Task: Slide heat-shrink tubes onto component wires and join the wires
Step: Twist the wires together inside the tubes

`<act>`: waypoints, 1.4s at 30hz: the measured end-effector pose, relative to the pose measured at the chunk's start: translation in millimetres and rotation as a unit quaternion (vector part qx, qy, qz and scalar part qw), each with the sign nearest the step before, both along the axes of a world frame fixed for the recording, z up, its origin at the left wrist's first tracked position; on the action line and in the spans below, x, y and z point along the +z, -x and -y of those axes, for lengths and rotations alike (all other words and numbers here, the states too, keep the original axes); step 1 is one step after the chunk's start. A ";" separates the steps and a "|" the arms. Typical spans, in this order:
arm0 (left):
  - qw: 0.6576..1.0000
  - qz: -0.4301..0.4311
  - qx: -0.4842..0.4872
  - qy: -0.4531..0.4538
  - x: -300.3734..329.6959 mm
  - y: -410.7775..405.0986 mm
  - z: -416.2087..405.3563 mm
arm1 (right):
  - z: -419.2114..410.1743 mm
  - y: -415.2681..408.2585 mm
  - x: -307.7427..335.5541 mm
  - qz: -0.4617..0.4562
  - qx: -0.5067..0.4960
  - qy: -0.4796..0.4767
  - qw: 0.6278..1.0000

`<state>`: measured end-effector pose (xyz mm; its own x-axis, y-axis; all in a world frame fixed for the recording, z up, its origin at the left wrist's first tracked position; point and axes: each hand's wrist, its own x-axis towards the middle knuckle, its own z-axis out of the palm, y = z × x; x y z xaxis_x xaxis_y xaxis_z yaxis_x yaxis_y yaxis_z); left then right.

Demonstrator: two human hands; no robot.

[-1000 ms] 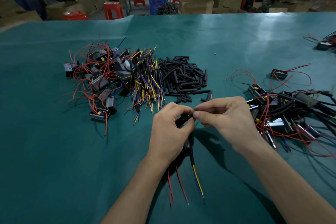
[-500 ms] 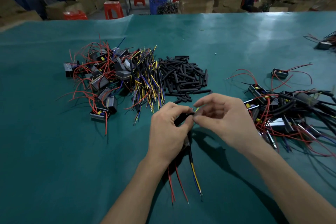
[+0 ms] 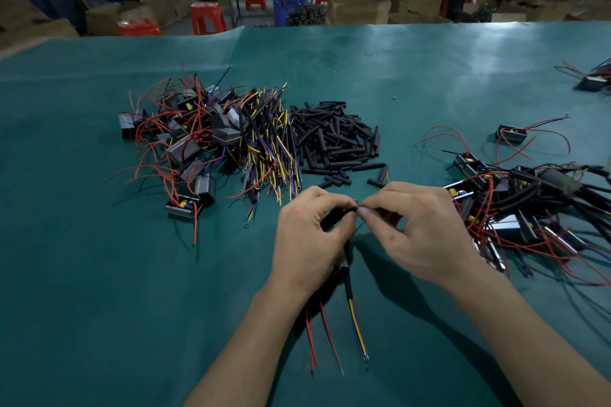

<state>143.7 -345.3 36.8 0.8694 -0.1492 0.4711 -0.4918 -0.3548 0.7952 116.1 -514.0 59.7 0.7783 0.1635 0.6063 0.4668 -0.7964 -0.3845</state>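
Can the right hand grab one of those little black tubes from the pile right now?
Probably not yet. The right hand is busy pinching wire ends against the left hand. The way to the black tube pile looks clear though, with loose tubes lying just beyond its knuckles.

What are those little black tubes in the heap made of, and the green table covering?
The black tubes look like matte plastic or rubbery sleeving: dull, with no glints, some flattened. The green table covering looks like a smooth vinyl or rubber sheet: it shows soft sheen and gentle wrinkles. Neither is certain from looks alone.

Teal table [image 3: 99, 274]; black tubes [image 3: 334, 139]; red stools [image 3: 208, 16]; yellow-blue-black wire bundle [image 3: 271, 145].
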 end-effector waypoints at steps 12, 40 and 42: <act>1.000 0.011 -0.006 -0.012 -0.1 -0.8 0.6 | -14.8 -0.9 11.8 -0.443 -0.028 -0.570 0.691; 0.995 -0.069 -0.038 0.060 14.6 7.4 -6.5 | -17.5 0.6 12.1 -0.391 0.055 -0.576 0.716; 0.987 -0.123 -0.068 0.084 15.7 5.9 -11.2 | -7.2 0.5 16.3 -0.395 0.076 -0.572 0.715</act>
<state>137.8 -334.1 52.5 0.9379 -0.2095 0.2764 -0.3105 -0.1522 0.9383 115.6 -506.8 75.9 0.9777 0.0309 -0.2079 -0.2079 0.2856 -0.9355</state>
